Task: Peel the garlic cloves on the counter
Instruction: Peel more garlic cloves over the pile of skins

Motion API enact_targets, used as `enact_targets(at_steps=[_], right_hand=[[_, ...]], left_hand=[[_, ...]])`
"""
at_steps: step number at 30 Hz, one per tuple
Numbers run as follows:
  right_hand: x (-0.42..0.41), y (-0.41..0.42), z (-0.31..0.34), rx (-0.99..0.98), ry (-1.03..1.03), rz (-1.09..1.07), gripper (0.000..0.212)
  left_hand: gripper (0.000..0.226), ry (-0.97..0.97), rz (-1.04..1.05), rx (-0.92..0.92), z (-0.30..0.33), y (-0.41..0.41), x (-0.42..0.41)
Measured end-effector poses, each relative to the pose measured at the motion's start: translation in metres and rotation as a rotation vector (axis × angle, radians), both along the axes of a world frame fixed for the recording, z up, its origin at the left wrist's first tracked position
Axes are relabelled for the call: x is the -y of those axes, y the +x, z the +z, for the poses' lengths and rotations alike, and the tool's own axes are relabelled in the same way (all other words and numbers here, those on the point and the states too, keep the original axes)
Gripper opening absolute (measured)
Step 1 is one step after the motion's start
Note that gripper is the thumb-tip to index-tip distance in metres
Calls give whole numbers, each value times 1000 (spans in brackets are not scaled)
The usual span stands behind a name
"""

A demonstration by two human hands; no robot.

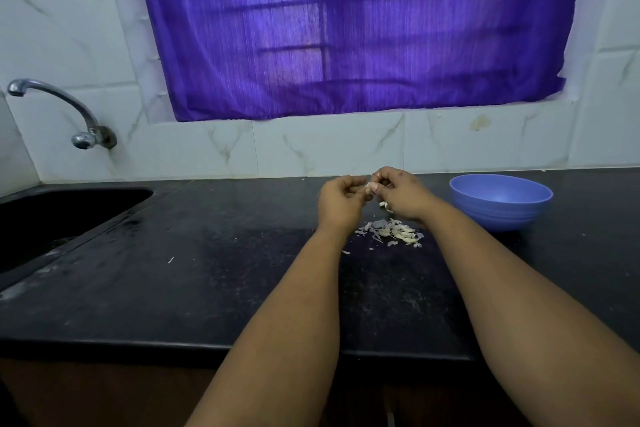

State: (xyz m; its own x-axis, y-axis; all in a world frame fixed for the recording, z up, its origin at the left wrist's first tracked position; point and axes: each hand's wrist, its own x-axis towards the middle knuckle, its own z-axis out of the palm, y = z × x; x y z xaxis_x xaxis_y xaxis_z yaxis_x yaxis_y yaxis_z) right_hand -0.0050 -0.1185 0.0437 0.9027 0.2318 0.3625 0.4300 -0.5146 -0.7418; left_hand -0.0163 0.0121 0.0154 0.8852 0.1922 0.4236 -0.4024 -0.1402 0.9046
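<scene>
- Above a black counter (207,270), the right hand (398,194) pinches a garlic clove (371,188); the left hand (341,199), fingers curled, picks at it.
- Peeling appears underway: a pile of skins (391,234) lies below.
- Next likely calls for dropping the clove into the blue bowl (500,201) nearby.

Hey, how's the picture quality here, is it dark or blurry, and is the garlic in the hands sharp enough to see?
Head view: dim, bluish light filtering through the purple curtain; wide-angle bending at the edges; dull sheen on the black counter. The garlic clove, pinched between the left hand and the right hand, is small and soft; the peel scraps read clearly.
</scene>
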Motion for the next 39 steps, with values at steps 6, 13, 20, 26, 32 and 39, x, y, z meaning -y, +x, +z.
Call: enact_targets(at_steps=[6, 13, 20, 26, 32, 39], right_hand=[[-5, -8, 6, -141, 226, 86, 11], [-2, -13, 11, -317, 574, 292, 14], [9, -8, 8, -82, 205, -25, 19], [11, -11, 6, -36, -302, -111, 31], [15, -15, 11, 53, -148, -180, 9], [6, -14, 14, -39, 213, -134, 28]], left_hand=[[23, -383, -187, -60, 5, -8, -2], [18, -745, -386, -62, 15, -14, -6], [16, -774, -396, -80, 15, -13, -10], [12, -684, -397, -85, 14, -15, -4], [10, -617, -333, -81, 14, -16, -4], [6, -443, -224, -22, 10, -12, -2]])
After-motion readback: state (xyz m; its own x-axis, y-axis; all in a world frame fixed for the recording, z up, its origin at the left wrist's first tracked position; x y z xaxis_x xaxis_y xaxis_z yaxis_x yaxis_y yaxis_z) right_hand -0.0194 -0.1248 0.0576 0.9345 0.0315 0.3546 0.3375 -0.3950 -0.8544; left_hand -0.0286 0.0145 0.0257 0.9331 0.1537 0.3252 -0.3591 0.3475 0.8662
